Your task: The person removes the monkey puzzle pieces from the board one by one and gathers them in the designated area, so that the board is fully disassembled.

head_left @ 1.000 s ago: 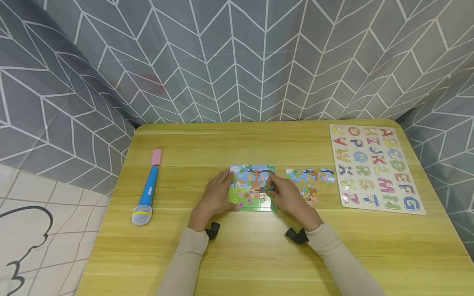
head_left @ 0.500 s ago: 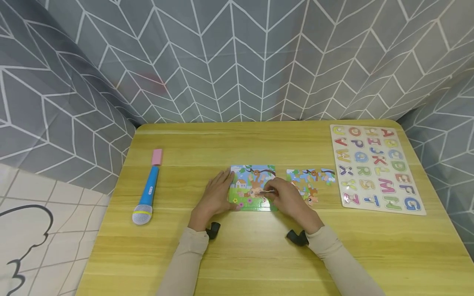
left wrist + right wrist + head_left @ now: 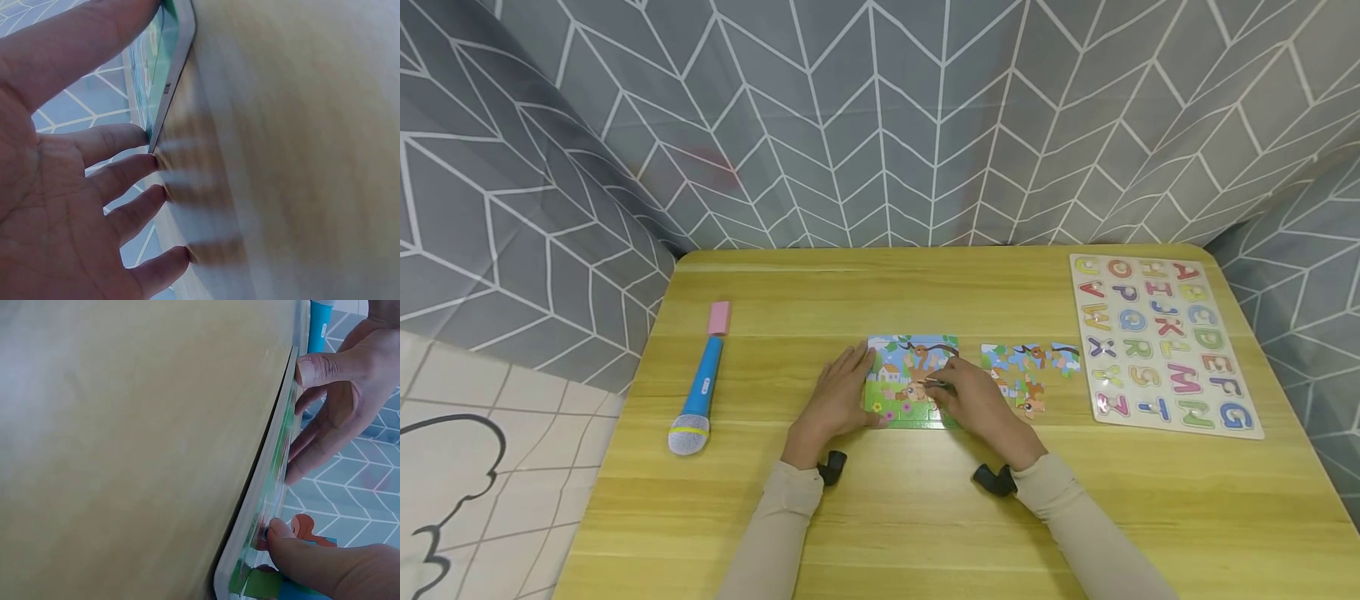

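A picture jigsaw board (image 3: 895, 367) with a house, flowers and a brown animal lies on the wooden table. My left hand (image 3: 838, 396) rests at its left edge; in the left wrist view the thumb lies over the board and the fingers spread along its side. Over the board's right part, my right hand (image 3: 981, 404) pinches a small jigsaw piece (image 3: 304, 525) between thumb and fingers. That piece looks orange-brown in the right wrist view and is partly hidden by the thumb. Several jigsaw pieces (image 3: 1033, 358) lie to the right of the board, partly behind the right hand.
An alphabet puzzle board (image 3: 1167, 346) lies at the table's right side. On the left are a blue toy microphone (image 3: 702, 383) and a pink block (image 3: 718, 318). A grey patterned curtain (image 3: 910, 125) hangs behind the table (image 3: 820, 533).
My right hand has turned the piece and shifted it slightly left over the board. My left hand has stayed at the board's left edge.
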Tool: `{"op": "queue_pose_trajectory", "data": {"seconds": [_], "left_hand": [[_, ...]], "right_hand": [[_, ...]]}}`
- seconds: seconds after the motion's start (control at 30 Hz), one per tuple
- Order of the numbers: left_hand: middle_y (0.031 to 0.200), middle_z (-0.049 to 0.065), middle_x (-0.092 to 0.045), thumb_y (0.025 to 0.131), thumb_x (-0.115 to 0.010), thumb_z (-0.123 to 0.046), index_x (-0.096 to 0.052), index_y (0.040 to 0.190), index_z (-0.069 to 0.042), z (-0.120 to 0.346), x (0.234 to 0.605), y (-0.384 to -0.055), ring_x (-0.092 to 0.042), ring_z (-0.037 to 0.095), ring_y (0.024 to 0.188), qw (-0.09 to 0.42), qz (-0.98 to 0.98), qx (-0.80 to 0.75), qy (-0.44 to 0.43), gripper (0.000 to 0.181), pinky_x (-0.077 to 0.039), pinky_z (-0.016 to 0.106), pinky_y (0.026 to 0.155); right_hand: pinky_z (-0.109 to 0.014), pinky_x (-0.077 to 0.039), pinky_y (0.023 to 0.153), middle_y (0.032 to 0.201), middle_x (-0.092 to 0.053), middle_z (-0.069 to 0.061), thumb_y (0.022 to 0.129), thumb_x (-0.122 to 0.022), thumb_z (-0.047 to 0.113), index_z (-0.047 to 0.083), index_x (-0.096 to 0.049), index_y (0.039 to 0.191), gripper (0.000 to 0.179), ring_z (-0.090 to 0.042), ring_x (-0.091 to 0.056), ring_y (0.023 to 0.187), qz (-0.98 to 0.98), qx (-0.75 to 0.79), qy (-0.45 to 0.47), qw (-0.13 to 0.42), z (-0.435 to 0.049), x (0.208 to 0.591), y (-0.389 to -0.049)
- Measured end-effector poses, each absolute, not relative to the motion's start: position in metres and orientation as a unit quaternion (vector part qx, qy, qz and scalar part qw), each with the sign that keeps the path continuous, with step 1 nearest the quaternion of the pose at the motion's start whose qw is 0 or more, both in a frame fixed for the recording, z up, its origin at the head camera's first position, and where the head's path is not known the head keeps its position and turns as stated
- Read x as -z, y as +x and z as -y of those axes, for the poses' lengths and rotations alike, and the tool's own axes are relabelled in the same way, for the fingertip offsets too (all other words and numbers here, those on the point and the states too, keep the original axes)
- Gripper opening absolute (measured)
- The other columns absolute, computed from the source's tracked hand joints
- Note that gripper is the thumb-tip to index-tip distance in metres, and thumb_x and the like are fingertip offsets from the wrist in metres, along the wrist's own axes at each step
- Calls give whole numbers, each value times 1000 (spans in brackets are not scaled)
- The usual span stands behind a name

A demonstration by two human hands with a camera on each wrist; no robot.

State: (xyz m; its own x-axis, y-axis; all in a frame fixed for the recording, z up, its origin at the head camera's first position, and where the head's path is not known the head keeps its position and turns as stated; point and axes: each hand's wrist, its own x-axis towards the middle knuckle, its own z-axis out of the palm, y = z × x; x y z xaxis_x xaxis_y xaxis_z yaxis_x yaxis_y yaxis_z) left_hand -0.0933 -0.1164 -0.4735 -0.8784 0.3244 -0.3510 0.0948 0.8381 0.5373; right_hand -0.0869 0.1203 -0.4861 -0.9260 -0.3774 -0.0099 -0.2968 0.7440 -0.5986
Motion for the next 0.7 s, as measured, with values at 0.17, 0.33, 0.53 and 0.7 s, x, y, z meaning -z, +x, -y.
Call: {"op": "queue_pose_trajectory", "data": {"seconds": [0.17,0.33,0.53,0.7], "left_hand": [[171,6,-10,72,-90,-35,-20,161,-10,117,473,-93,-7,31,160,220,-932,-264,111,115,-6,58,129],[171,9,-12,72,-90,-34,-21,161,-8,117,473,-94,-8,33,159,215,-933,-266,115,115,-7,59,128],[171,9,-12,72,-90,-33,-21,161,-8,118,474,-94,-9,33,159,215,-933,-267,114,115,-8,60,128],[171,10,-12,72,-90,-32,-21,161,-7,117,473,-93,-9,34,159,215,-932,-269,113,115,-8,60,128]], "right_hand": [[-24,-45,60,90,-65,-5,92,-73,18,5,-76,111,23,-10,-53,70,-930,314,-178,68,-120,487,-88],[-24,-47,61,93,-68,-7,94,-70,17,2,-74,116,27,-10,-54,71,-925,332,-174,65,-121,487,-89],[-22,-43,59,91,-66,-5,96,-67,17,3,-73,118,26,-9,-49,68,-921,343,-172,69,-123,488,-89],[-23,-46,61,99,-71,-7,96,-67,19,6,-72,120,27,-7,-56,72,-922,348,-156,73,-125,489,-88]]}}
